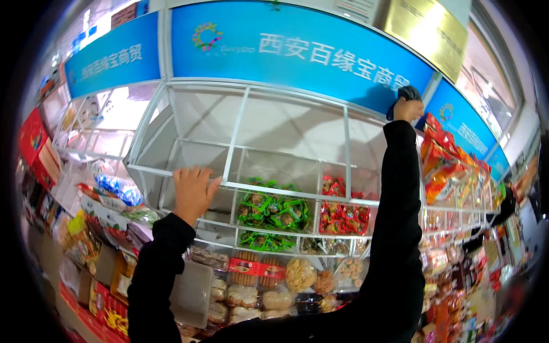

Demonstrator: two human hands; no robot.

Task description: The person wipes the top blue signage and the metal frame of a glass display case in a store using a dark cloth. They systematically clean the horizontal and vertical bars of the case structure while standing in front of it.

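My right hand (408, 109) grips a dark cloth (409, 93) at the lower right corner of a blue sign panel (300, 51) with white lettering. Under that panel stands a display rack (240, 133) with a white metal frame. My left hand (193, 188) rests with fingers spread on the rack's front rail, beside an upright bar. Clear bins inside the rack hold green-wrapped snacks (274, 212) and red-wrapped snacks (343, 216). The palm side of both hands is hidden.
Red and orange snack bags (446, 163) hang or stand right of my right forearm. Packaged biscuits (244, 268) and other baked goods fill the lower shelves, beside a clear plastic bin (191, 293). Cartons and a blue package (118, 188) are at left. A gold plaque (424, 34) is above.
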